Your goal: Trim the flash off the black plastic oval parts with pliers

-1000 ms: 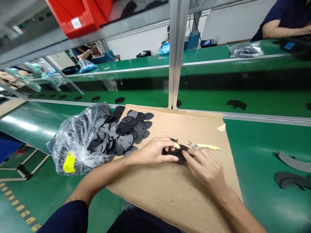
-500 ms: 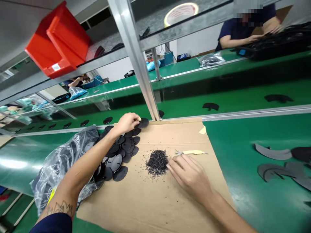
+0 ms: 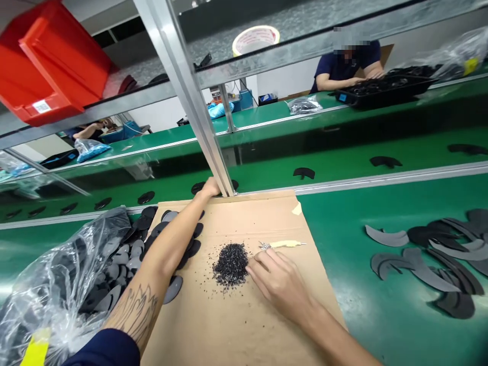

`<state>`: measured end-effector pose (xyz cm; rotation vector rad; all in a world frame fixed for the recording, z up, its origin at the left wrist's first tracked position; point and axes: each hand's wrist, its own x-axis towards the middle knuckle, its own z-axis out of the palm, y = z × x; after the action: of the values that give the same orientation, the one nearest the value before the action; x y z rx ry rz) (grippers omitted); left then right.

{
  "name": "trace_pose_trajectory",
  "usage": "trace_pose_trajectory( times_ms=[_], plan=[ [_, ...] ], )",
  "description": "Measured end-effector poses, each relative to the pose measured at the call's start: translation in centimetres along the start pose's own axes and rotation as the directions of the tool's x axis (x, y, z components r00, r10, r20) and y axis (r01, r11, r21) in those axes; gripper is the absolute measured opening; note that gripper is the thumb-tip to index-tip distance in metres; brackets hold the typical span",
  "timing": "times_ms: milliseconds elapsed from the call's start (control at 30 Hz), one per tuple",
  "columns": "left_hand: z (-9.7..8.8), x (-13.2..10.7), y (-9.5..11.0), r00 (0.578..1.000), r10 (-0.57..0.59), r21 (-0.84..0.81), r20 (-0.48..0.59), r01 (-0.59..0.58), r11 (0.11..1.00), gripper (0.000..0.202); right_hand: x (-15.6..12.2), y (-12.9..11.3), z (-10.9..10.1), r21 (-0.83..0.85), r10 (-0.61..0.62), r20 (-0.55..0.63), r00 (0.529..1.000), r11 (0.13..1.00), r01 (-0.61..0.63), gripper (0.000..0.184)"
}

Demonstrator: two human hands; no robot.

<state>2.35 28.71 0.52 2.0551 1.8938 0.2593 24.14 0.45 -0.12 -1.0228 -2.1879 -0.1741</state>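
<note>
My left hand [image 3: 212, 187] reaches over the far edge of the cardboard to the green conveyor. Its fingers are hidden behind the metal post, so what they hold does not show. One black oval disc [image 3: 197, 188] lies just left of this hand, and part of another dark disc [image 3: 234, 185] shows right of the post. My right hand [image 3: 280, 279] rests on the cardboard [image 3: 236, 335] with fingers curled together at the right edge of a pile of small black bits [image 3: 231, 264]. Anything in that pinch is too small to make out. Beyond its knuckles lies a yellow-handled tool [image 3: 285, 244].
Black oval discs [image 3: 173, 290] spread under my left forearm, beside a clear plastic bag [image 3: 64, 284] of more discs. Curved dark pieces [image 3: 430, 269] lie on the right. A metal post [image 3: 190, 96] and a red bin [image 3: 57, 66] stand ahead. A co-worker [image 3: 346, 66] sits beyond the conveyor.
My left hand has moved forward from the disc pile, carrying a black oval disc, to the conveyor behind the post. My right hand stays by the black bits. The view has shifted right.
</note>
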Motion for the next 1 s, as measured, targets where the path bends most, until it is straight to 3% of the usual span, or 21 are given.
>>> trace_pose_trajectory(
  times_ms=[100, 233, 333, 433, 567, 633, 733, 800, 867, 933, 1000],
  plan=[
    [0.4, -0.1, 0.4, 0.999, -0.035, -0.064, -0.005, 0.035, 0.997, 0.036, 0.0, 0.3, 0.0, 0.02, 0.004, -0.004, 1.0, 1.0, -0.004, 0.021],
    [-2.6, -1.7, -0.9, 0.996, -0.065, -0.156, -0.055, 0.055, 0.986, 0.031, 0.2, 0.6, -0.2, 0.035, 0.014, -0.014, 1.0, 0.999, -0.014, 0.021],
    [-5.6, -4.4, -2.0, 0.998, -0.021, -0.264, -0.063, 0.004, 0.965, 0.021, 0.3, 0.6, -0.2, 0.063, 0.039, -0.022, 0.999, 0.997, -0.038, 0.019],
    [-6.9, -8.9, -2.4, 0.996, 0.082, -0.385, -0.033, -0.088, 0.919, 0.014, 0.4, 0.4, 0.0, 0.112, 0.072, -0.051, 0.996, 0.991, -0.066, 0.021],
    [-4.8, -17.3, -1.2, 0.965, 0.257, -0.509, 0.052, -0.195, 0.838, 0.014, 0.5, 0.3, 0.5, 0.186, 0.119, -0.087, 0.989, 0.977, -0.101, 0.048],
    [-3.1, -21.4, 0.0, 0.88, 0.466, -0.612, 0.091, -0.32, 0.723, 0.014, 0.6, 0.2, 0.8, 0.256, 0.093, -0.059, 0.994, 0.964, -0.075, 0.056],
    [-1.3, -25.2, 1.2, 0.818, 0.555, -0.657, 0.149, -0.338, 0.674, 0.016, 0.6, 0.0, 0.9, 0.442, -0.021, 0.03, 0.999, 0.897, 0.005, 0.045],
    [-1.3, -25.6, 1.0, 0.818, 0.549, -0.623, 0.173, -0.341, 0.704, 0.019, 0.7, -0.2, 0.8, 0.526, 0.0, 0.06, 0.998, 0.85, -0.032, 0.035],
    [-2.2, -24.3, -0.1, 0.874, 0.462, -0.449, 0.151, -0.356, 0.82, 0.022, 0.8, -0.4, 0.7, 0.555, 0.13, 0.064, 0.989, 0.819, -0.144, 0.026],
    [-3.5, -21.9, -1.8, 0.956, 0.29, -0.147, 0.036, -0.282, 0.948, 0.021, 1.0, -0.5, 0.7, 0.58, 0.288, 0.097, 0.953, 0.762, -0.289, 0.025],
    [-4.4, -19.3, -3.5, 0.982, 0.175, -0.024, -0.07, -0.177, 0.984, 0.015, 1.2, -0.3, 0.7, 0.629, 0.422, 0.18, 0.888, 0.645, -0.434, 0.033]
  ],
)
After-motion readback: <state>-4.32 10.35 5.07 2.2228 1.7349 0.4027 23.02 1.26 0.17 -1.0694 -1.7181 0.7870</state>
